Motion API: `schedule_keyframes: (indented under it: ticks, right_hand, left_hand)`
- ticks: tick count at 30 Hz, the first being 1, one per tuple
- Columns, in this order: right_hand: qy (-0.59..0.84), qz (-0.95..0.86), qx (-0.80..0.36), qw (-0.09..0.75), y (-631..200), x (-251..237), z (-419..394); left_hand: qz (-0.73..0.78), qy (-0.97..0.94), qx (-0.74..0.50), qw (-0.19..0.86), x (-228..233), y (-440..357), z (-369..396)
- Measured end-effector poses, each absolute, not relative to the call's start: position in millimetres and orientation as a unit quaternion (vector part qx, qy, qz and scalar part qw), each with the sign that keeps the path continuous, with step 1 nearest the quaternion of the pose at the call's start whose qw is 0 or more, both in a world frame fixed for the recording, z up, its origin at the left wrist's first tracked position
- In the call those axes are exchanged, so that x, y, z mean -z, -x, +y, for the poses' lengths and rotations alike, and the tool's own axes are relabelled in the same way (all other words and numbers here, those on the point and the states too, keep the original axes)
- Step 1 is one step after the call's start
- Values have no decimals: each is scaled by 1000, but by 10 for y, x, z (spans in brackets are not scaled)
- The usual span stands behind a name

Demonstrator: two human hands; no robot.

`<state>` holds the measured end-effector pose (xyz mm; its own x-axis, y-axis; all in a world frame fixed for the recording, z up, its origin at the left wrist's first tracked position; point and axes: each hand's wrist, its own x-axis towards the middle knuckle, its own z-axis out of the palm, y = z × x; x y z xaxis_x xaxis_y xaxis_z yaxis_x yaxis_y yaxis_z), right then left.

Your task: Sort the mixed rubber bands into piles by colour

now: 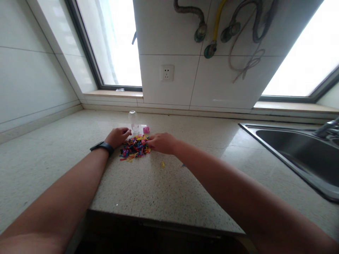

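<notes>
A heap of small coloured rubber bands (135, 147) lies on the speckled countertop. My left hand (118, 137), with a dark band on its wrist, rests at the heap's left edge; its fingers are curled, and whatever may be in them is hidden. From the right, my right hand (162, 142) touches the heap with its fingers bent together; the fingertips are too small to show what they hold. Just behind the heap stands a clear bottle (134, 122), and a pink cap (146, 130) sits to its right. One yellow rubber band (162, 164) lies apart, nearer the front.
At the right a steel sink (249, 127) with a faucet (328, 127) is set into the countertop (159, 197). The wall behind carries a socket (167, 73) and hoses with valves (210, 50). Two windows flank that wall. The counter's front edge runs below my forearms.
</notes>
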<state>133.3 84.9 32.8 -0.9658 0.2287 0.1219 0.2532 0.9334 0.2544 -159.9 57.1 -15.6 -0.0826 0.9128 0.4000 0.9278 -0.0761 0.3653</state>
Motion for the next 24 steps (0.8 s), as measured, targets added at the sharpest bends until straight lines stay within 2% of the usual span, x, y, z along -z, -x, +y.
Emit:
schedule_keyframes:
  ticks: [5, 10, 15, 24]
  right_hand:
    - [108, -988, 84, 78, -1554, -472, 754]
    - [92, -994, 20, 50, -1943, -508, 655]
    - [83, -996, 9, 18, -2139, -388, 589]
    - [78, -996, -23, 42, -2148, -309, 543]
  left_hand:
    - [-681, 674, 285, 16, 157, 1603, 567]
    - [-679, 677, 284, 16, 159, 1594, 569]
    - [-679, 679, 279, 20, 168, 1603, 571]
    - [-679, 680, 278, 18, 160, 1597, 569]
